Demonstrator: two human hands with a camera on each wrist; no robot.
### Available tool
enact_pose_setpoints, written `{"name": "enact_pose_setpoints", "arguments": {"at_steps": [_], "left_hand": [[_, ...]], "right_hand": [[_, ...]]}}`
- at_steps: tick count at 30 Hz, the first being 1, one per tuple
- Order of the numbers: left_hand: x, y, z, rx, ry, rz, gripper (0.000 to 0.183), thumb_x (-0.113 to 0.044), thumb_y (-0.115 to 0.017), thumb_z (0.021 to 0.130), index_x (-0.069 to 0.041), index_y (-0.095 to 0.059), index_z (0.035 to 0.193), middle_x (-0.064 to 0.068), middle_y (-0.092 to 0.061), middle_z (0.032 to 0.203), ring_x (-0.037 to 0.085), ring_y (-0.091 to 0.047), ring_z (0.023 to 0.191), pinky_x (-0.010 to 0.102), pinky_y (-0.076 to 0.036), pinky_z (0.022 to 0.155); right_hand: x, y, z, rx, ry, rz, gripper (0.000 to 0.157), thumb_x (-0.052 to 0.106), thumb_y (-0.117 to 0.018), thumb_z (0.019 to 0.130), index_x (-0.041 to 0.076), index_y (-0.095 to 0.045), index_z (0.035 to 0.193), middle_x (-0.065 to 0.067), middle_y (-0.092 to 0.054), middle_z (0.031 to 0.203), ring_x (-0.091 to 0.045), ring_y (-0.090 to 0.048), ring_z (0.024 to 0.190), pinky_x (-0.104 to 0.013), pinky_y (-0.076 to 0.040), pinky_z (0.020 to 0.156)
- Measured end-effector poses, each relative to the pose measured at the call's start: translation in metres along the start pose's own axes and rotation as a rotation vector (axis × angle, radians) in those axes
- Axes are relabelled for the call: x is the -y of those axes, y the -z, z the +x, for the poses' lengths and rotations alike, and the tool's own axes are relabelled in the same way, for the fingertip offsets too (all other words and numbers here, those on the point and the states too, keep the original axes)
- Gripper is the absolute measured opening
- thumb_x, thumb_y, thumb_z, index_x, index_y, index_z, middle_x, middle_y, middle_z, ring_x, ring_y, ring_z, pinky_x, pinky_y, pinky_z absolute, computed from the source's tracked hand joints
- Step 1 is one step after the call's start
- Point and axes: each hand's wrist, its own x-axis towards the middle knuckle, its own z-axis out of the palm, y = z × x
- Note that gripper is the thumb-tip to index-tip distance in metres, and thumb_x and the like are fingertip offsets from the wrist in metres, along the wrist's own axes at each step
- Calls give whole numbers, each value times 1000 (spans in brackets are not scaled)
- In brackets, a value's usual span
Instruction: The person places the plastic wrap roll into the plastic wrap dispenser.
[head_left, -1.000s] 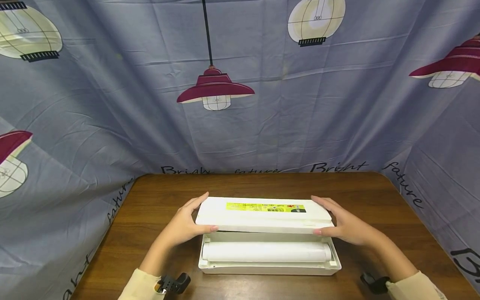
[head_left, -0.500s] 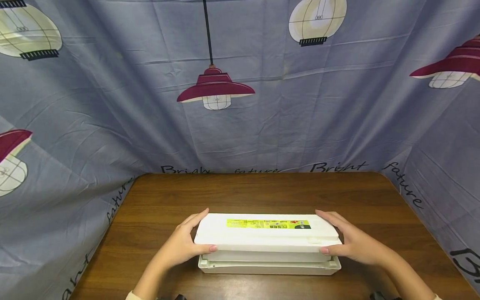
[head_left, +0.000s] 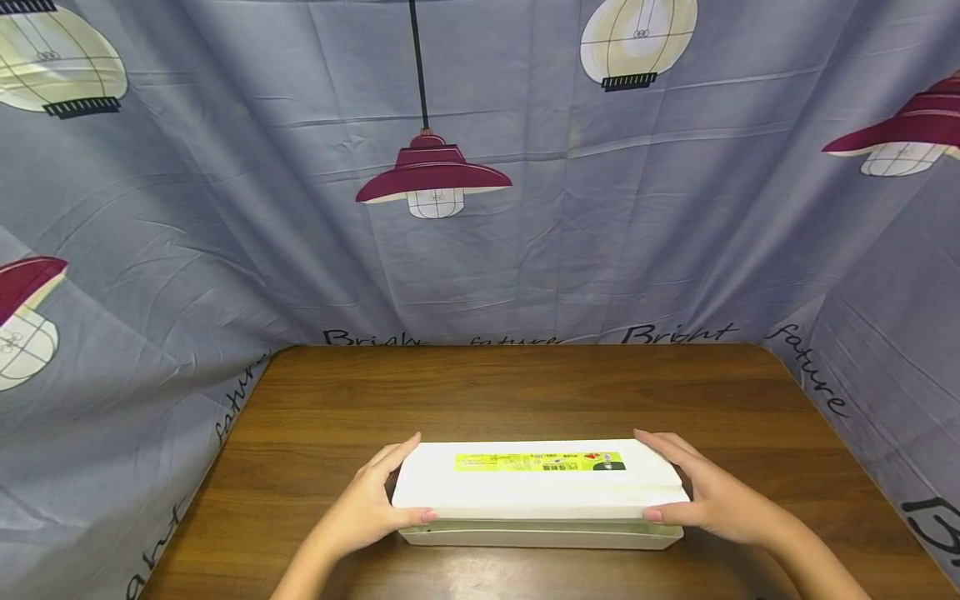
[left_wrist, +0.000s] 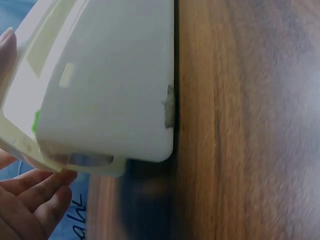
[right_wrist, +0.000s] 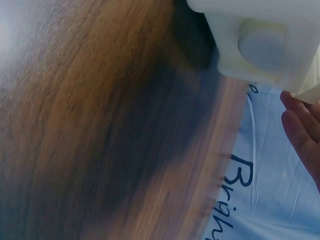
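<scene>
A long white cling film box lies across the front of the table. Its lid point(head_left: 536, 496), with a yellow label point(head_left: 540, 462) on top, sits low over the base point(head_left: 536, 538); a narrow greenish band shows between them along the front. My left hand point(head_left: 371, 504) grips the lid's left end, thumb on the front face and fingers toward the back. At the other end my right hand point(head_left: 693, 496) holds it likewise. The left wrist view shows the box's pale wall point(left_wrist: 110, 85) above the wood. In the right wrist view, the box end point(right_wrist: 280, 45) has a round shape. The roll inside is hidden.
The brown wooden table point(head_left: 517, 383) extends behind and to both sides of the box. A grey-blue curtain point(head_left: 525, 267) printed with lamps and lettering surrounds its back and sides.
Both hands have brought the lid down and toward the front onto the base. The white roll, visible a second ago, is now covered. The base has stayed in place.
</scene>
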Motion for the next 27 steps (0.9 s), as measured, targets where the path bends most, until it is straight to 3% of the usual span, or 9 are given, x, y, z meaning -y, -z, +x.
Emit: {"name": "enact_pose_setpoints", "arguments": {"at_steps": [15,22,27], "left_hand": [[-2,-9,-6,-6,11,36,114,-59,-87,63,-19,-34,155,-2,-46,147,18,-47,133,52,-40,110],[-2,-11,-9,-3,27,26,115,-60,-87,61,-26,-31,156,-1,-42,150,21,-45,134,54,-39,110],[-1,-11,-10,25,19,11,119,-57,-90,60,-28,-27,157,0,-38,152,20,-45,132,54,-39,109]], "right_hand": [[0,-8,-9,-47,-17,-190,98,35,-88,73,16,-35,154,1,-45,139,5,-43,116,-10,-37,94],[1,-12,-11,-82,9,-230,104,40,-90,69,16,-34,154,3,-46,138,5,-43,117,-3,-30,96],[1,-15,-12,-95,-7,-252,109,46,-90,66,17,-33,155,2,-46,139,5,-42,117,-5,-31,96]]}}
